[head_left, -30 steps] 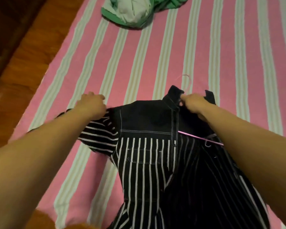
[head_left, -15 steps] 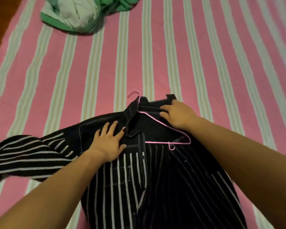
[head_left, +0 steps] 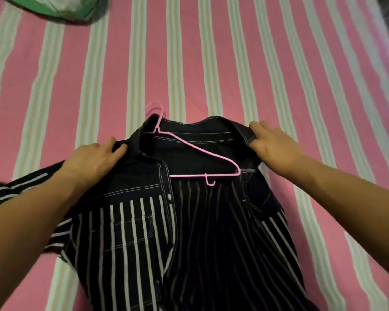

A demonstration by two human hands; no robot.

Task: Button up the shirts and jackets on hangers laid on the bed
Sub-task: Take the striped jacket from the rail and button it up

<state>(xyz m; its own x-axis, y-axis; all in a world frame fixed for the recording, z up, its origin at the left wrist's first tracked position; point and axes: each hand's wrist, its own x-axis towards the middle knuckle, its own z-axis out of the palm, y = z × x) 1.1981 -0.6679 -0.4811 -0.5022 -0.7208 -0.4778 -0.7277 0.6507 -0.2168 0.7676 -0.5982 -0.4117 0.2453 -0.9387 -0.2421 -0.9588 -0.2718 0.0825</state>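
Since the earlier frame, both hands had moved apart to the two sides of the collar, and the right front panel of the black striped jacket had been drawn open, exposing more of the pink hanger. The jacket lay front-up and unbuttoned on the bed, near its lower middle, with the collar pointing away from the person. The left hand rested on the jacket's left shoulder, its fingers curled over the fabric at the edge of the collar; whether it pinched the cloth could not be told. The right hand held the right collar point, thumb above and fingers tucked beneath the stitched edge. The hanger sat inside the open jacket, its hook projecting past the collar onto the sheet and its bar lying across the dark lining, with a small notch hook hanging below the bar. One striped sleeve extended to the left under the left forearm. The bed carried a pink sheet with pale stripes. A green and white garment lay bunched at the far left edge, well apart from the jacket.
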